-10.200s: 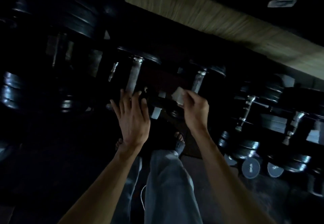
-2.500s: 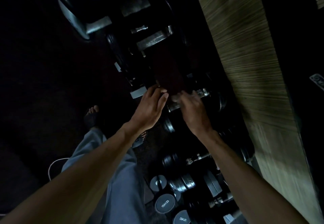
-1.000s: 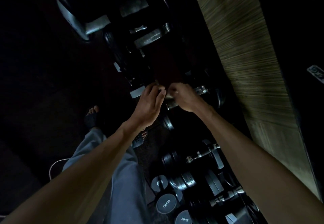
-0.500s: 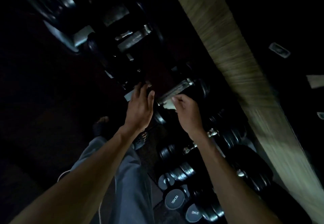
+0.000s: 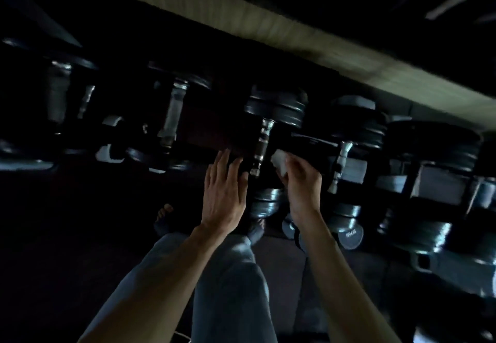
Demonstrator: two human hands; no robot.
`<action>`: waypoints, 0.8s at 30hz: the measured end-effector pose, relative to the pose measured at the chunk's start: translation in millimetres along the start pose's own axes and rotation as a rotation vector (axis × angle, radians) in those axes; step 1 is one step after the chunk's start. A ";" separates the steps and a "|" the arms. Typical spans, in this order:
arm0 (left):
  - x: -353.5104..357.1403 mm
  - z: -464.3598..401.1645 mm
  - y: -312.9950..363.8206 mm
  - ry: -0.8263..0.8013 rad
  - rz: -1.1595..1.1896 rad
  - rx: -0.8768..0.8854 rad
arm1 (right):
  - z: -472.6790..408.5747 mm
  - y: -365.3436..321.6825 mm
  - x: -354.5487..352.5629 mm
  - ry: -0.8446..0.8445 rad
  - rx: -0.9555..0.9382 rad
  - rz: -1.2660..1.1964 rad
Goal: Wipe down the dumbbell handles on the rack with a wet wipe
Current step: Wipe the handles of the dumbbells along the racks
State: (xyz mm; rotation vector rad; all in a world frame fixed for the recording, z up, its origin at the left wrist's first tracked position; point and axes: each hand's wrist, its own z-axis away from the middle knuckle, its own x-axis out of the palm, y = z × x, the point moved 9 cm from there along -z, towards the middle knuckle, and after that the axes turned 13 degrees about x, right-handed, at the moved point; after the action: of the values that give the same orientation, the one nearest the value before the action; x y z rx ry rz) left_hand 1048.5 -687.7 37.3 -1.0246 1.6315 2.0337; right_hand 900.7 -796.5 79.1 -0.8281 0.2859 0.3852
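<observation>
Dumbbell handle [image 5: 261, 146] between both hands [image 5: 225, 195]

A long pale wooden strip [image 5: 268, 24] runs slantwise across the top of the dark room. Below it, near the bottom of the view, are two legs in light grey trousers [image 5: 230, 283]. A bare foot [image 5: 164, 215] pokes out to the left of the trousers, on the dark floor [image 5: 67, 248]. Some small pale things above the strip are too blurry to tell.

Gap around handle: the chrome handle [image 5: 261, 146] lies bare between left hand [image 5: 225, 197] and right hand [image 5: 302, 184].
Ends: weight plates [image 5: 276, 109] block both ends.
Right neighbour: second handle [image 5: 340, 163] crowds close beside.
Below: floor dark, unclear.
</observation>
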 end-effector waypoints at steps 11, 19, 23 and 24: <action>36.9 -4.6 -9.9 0.255 0.107 -0.166 | -86.8 -14.3 39.9 0.068 -0.190 0.046; 34.3 -7.7 -4.7 0.312 0.094 -0.091 | -78.3 40.3 46.1 -0.305 -0.090 0.523; 35.9 -5.4 -11.0 0.306 0.101 -0.148 | -103.7 3.4 42.0 -0.118 -0.039 0.127; 36.6 -5.5 -11.6 0.304 0.097 -0.145 | -110.1 -2.4 41.7 -0.064 -0.010 0.025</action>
State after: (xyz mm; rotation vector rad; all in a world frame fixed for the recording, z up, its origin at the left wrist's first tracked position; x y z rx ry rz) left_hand 1032.8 -695.9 2.8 -1.3894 1.7272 2.1712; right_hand 928.4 -872.3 -6.6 -0.8211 0.2348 0.4365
